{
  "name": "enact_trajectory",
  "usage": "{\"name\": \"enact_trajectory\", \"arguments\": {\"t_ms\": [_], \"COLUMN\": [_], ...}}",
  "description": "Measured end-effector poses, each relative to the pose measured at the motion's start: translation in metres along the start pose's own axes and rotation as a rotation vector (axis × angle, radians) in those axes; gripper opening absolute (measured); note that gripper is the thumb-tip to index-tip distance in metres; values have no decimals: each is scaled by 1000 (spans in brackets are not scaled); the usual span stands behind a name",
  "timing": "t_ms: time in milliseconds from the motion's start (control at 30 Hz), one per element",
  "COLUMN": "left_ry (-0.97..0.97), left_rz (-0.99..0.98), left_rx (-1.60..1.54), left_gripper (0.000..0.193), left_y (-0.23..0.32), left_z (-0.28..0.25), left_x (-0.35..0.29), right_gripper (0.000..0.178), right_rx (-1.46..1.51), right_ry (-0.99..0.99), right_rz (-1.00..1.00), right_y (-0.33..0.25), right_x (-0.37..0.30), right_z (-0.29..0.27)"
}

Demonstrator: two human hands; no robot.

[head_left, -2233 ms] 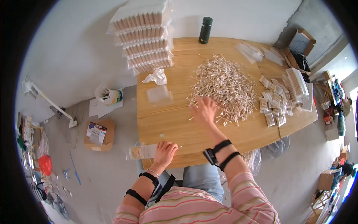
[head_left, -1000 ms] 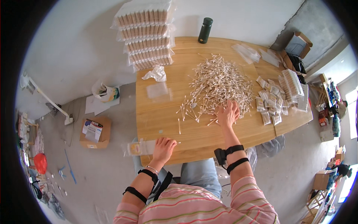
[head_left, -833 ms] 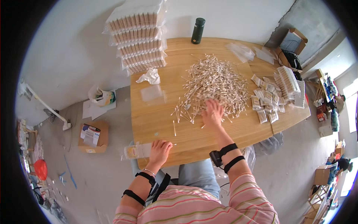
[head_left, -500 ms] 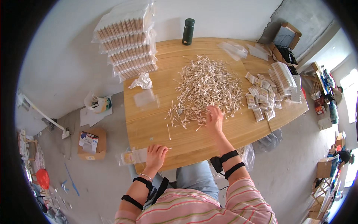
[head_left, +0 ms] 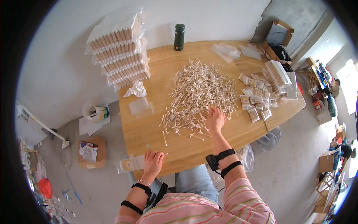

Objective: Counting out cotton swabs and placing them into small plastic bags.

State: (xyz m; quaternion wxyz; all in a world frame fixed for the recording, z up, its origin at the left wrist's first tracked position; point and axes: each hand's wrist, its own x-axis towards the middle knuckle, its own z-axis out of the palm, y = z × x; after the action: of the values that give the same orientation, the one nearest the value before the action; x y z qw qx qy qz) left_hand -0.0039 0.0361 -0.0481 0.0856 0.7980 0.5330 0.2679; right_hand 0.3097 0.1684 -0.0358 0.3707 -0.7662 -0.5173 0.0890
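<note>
A broad heap of cotton swabs point(head_left: 201, 87) covers the middle of the wooden table, with loose ones along its near edge. At the heap's near right side my right hand point(head_left: 216, 120) has its fingers pinched together among the swabs; what lies between the fingertips is hidden. My left hand point(head_left: 153, 162) is closed near the front edge of the table, and the white tip of a cotton swab point(head_left: 166, 154) sticks out to the right of it. Beside that hand, a clear plastic bag with a yellowish print point(head_left: 128, 164) reaches over the table's left front edge.
Stacked packs of swabs point(head_left: 119, 52) rise at the far left, near crumpled white plastic point(head_left: 136, 89) and a flat clear bag point(head_left: 140, 106). A green bottle point(head_left: 179, 37) stands at the back. Several small filled packets point(head_left: 257, 93) lie right of the heap, before an open carton point(head_left: 279, 39).
My right hand has shifted slightly down at the heap's edge, and several swabs there lie differently. My left hand stays closed near the front edge. The whole view has tilted a little.
</note>
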Motion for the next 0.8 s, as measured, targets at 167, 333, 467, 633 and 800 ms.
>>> {"name": "enact_trajectory", "arguments": {"t_ms": [167, 333, 467, 633, 800], "left_ry": [10, -28, -7, 10, 7], "left_rz": [11, -3, 9, 39, 20], "left_rx": [20, 12, 8, 25, 15], "left_gripper": [5, 5, 5, 6, 6], "left_y": [0, 5, 0, 1, 0], "left_z": [0, 1, -1, 1, 3], "left_x": [-1, 6, 3, 3, -2], "right_gripper": [28, 21, 10, 9, 12], "right_rx": [-317, -329, -221, 140, 292], "right_ry": [-41, -144, -51, 85, 171], "right_rz": [290, 293, 108, -112, 136], "right_y": [10, 3, -15, -8, 12], "right_x": [29, 33, 15, 14, -6], "right_z": [-2, 14, 20, 10, -20]}}
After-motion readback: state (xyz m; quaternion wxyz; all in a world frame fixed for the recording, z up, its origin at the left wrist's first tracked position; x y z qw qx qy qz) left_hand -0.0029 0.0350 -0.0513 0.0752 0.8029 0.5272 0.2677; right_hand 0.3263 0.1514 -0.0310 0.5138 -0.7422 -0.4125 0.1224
